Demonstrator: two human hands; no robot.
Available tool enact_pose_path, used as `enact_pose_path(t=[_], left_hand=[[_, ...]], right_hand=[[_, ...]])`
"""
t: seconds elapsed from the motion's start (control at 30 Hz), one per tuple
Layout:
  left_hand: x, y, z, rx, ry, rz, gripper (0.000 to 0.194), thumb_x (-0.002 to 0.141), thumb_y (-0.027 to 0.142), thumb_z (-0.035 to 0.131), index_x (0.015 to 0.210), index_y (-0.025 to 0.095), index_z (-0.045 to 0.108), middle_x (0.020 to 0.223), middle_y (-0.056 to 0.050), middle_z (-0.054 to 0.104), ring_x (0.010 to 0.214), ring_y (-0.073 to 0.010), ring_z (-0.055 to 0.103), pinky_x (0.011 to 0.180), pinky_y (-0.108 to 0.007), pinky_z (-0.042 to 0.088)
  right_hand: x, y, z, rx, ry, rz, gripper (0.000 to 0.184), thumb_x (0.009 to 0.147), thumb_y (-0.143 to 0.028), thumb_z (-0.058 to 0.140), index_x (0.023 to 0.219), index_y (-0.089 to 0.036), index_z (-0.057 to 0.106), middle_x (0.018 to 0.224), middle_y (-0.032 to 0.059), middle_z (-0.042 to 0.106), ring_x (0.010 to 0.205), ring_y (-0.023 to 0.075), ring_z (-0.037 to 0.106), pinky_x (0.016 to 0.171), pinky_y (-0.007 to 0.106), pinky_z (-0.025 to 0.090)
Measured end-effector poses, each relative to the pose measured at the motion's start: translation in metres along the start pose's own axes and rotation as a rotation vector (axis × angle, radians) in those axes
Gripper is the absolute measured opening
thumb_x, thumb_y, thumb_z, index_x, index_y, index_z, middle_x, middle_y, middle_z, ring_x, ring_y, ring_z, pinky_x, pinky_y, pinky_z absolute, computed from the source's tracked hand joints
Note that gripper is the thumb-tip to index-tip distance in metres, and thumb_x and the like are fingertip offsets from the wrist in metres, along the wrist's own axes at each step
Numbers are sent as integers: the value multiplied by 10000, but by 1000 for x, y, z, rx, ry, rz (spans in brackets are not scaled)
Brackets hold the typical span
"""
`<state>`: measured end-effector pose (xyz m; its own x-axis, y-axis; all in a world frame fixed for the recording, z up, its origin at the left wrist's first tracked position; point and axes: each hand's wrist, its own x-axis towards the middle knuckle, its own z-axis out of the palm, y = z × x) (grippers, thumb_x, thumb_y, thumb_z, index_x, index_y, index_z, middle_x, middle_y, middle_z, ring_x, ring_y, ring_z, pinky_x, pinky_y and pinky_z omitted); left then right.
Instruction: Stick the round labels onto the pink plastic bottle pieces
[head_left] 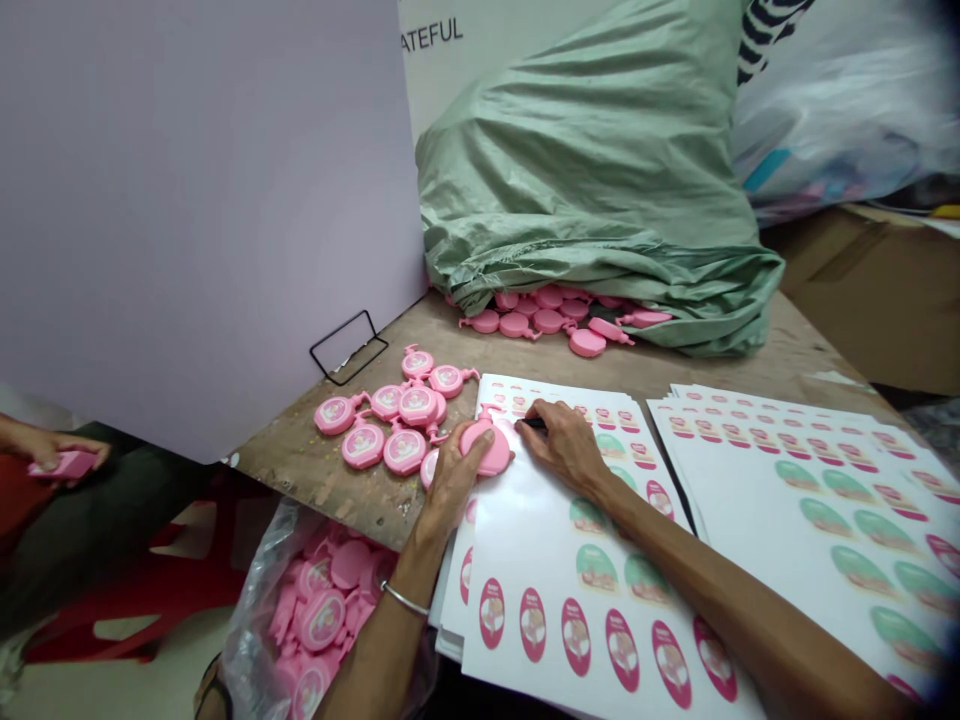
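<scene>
The left hand (448,482) is gripping a pink plastic piece (491,448) with curled fingers, the piece sitting in its grasp, while the right hand (568,447) is pinching a small black tool (535,424) just beside it (mostly hidden by the fingers) over a sheet of oval labels (570,590).

"ATEFUL" on white panel (433,68); sticker labels (576,636)' print unreadable.

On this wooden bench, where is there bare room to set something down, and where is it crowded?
Bare wood lies between the green sack and sticker sheets, and by the black wire stand. Pink caps crowd the sheets' edge at the left hand.
</scene>
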<state>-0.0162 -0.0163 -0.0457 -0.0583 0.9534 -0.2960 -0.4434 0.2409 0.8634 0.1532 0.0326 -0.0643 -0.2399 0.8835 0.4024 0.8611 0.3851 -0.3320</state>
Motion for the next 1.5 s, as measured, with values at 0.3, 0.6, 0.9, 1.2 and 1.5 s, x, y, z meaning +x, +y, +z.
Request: enact_pose_path(t=[0.3,0.6,0.9,1.2,1.5], left_hand=[[3,-5,-4,42,-41,34,388,726,368,753,1023,159,618,938,-43,629,784,-148,646,774,-350,602],[4,-6,-6,106,-27,46,442,703,423,756,1045,172,634,943,-60,653,812,-185,664,751,-361,596],[6,-11,-11,264,61,126,420,724,423,736,1074,202,663,1016,-61,664,943,-210,633,838,-338,547],[-3,-3,-4,292,148,221,366,722,369,746,1034,196,669,1071,-70,648,1039,-219,603,908,-333,518],[-37,29,8,-125,-108,9,576,813,568,603,1273,223,561,1183,-126,633,912,-242,688,693,-354,610]], right_hand=[[-2,-4,-4,-47,60,-93,250,910,-384,518,822,-169,611,822,75,684,805,219,538,759,353,286],[-2,-2,-2,45,10,-76,200,860,-362,578,822,-168,610,822,83,685,795,223,546,747,360,295],[14,-10,-11,479,-140,290,315,747,-502,631,683,-199,572,642,-10,607,599,136,503,570,266,352],[39,-1,-33,774,-150,439,544,692,-710,592,596,-177,533,491,-53,425,459,78,337,447,237,279],[3,-45,-79,944,-238,275,409,747,-545,690,974,-211,753,949,44,737,878,217,646,765,310,487]])
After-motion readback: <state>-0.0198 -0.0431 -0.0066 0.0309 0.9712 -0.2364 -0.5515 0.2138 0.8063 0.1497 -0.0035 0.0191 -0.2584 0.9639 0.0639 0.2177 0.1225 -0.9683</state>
